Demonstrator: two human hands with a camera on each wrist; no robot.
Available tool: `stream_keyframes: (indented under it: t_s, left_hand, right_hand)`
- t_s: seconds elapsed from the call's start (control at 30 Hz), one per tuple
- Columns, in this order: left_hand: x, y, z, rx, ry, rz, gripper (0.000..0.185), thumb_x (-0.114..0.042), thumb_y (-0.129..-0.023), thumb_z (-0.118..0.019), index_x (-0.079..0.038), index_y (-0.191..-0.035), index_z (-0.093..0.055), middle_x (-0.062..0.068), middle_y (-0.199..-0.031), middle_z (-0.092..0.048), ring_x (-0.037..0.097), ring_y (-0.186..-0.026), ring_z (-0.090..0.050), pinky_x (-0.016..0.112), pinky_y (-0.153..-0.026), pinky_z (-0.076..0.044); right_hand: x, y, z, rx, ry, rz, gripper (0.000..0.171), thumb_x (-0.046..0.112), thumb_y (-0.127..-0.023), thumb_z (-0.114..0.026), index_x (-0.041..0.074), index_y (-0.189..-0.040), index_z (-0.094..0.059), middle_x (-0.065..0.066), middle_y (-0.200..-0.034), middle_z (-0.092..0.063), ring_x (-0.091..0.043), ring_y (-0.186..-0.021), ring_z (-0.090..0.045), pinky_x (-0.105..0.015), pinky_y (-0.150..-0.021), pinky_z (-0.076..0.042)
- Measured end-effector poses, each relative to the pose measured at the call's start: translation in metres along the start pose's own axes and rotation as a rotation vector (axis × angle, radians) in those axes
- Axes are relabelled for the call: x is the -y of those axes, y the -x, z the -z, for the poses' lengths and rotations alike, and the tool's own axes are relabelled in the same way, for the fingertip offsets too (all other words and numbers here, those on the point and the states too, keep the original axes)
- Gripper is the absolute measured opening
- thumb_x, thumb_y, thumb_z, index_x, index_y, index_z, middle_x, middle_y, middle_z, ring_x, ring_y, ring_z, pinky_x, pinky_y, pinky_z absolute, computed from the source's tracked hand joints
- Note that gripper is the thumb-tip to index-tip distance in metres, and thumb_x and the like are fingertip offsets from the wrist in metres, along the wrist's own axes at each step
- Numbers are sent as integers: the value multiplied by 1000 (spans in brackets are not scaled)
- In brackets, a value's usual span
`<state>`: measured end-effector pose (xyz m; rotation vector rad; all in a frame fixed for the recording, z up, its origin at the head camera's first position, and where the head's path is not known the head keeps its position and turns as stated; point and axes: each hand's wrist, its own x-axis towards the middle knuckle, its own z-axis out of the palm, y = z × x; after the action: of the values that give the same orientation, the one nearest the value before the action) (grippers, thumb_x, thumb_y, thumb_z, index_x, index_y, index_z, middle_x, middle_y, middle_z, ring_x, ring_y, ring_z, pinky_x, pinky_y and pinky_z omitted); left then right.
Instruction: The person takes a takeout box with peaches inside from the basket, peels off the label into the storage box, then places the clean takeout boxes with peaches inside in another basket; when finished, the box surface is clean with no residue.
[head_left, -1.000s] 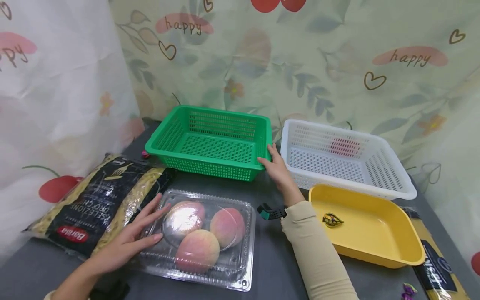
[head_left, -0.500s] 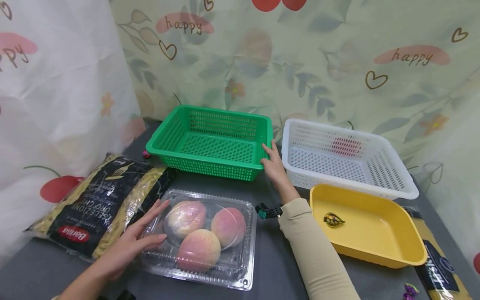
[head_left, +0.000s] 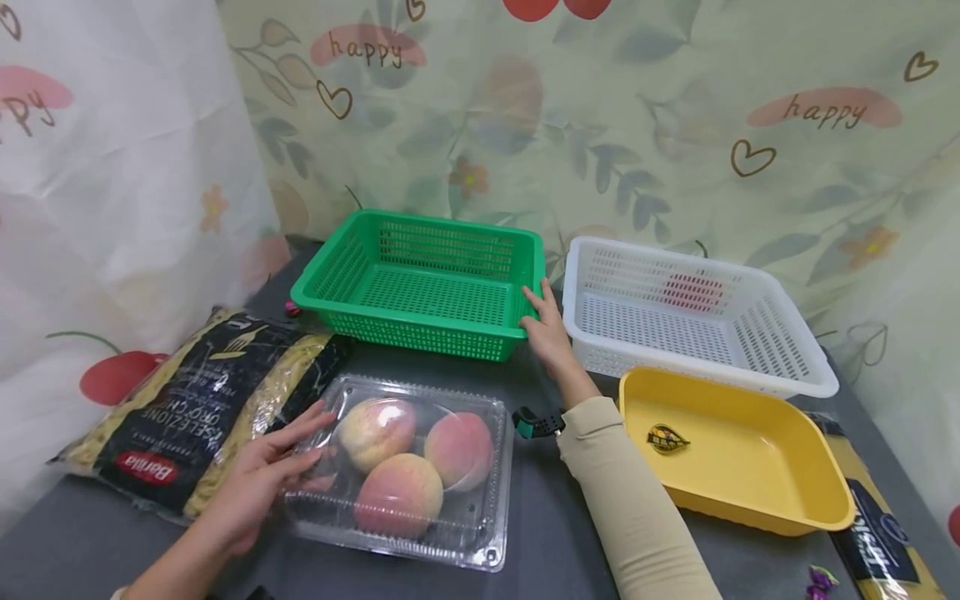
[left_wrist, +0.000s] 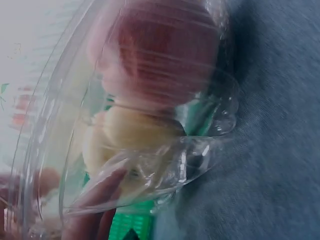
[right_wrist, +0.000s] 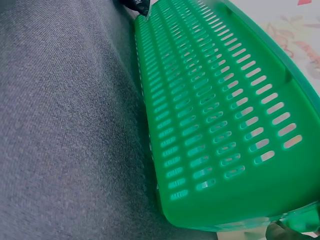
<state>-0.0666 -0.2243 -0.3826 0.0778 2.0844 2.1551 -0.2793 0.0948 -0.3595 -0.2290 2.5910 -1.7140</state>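
A clear plastic clamshell box (head_left: 480, 508) with three peaches (head_left: 398, 495) inside rests on the dark grey table. My left hand (head_left: 258, 479) grips its left side, the thumb at the lid and other fingers visible through the plastic. The left wrist view shows the box (left_wrist: 210, 107) tilted, with fingertips (left_wrist: 107, 192) against its underside. Further back, my right hand (head_left: 551, 333) holds the right front rim of a green perforated basket (head_left: 420, 333). In the right wrist view, that basket (right_wrist: 200, 125) stands on the table with a fingertip at its lower right corner.
A black and gold pasta bag (head_left: 202, 408) lies left of the box. A white basket (head_left: 697, 379) and a yellow tub (head_left: 735, 442) holding a small wrapped item (head_left: 666, 438) stand right. Another pasta packet (head_left: 873, 517) and a purple-wrapped candy (head_left: 820, 582) lie beyond the tub.
My left fingers have moved from lying over the box's left side to gripping it, and that side has risen slightly. My right hand shifted a little on the basket's rim.
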Motion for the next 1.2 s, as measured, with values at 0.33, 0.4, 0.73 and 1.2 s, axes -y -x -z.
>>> stream_keyframes:
  t_s: [0.33,0.4,0.73,1.2]
  left_hand:
    - [-19,-5,13,-89,106,71,42,-11,-91,-59,-24,-130,-55,-19,-143,-40,3,-94,-66,25,-74,-55]
    - [-29,-5,17,-101,130,94,40,-13,-90,-61,-29,-127,-58,-27,-129,-52,3,-93,-67,23,-73,-55]
    - [-62,-23,22,-93,101,-38,50,-14,-92,-58,-18,-139,-44,-13,-148,-32,-2,-125,-46,15,-81,-50]
    - [-125,-79,10,-54,144,-152,57,-11,-93,-55,-6,-144,-32,-2,-157,-13,2,-87,-66,15,-61,-51]
  right_hand:
    - [1,-2,0,-2,-4,-1,63,1,-86,-41,10,-147,-28,5,-158,7,-20,-146,7,-45,-116,-14]
    - [1,-2,1,-4,-6,2,63,2,-86,-41,10,-147,-28,5,-158,6,-20,-146,7,-45,-116,-14]
    - [-4,-4,-2,-35,9,72,63,-1,-83,-39,2,-145,-29,-5,-159,2,-26,-146,2,-46,-110,-22]
    - [-8,-4,-6,-77,11,89,55,1,-86,-35,2,-141,-39,-4,-159,-3,-25,-146,-1,-46,-112,-20]
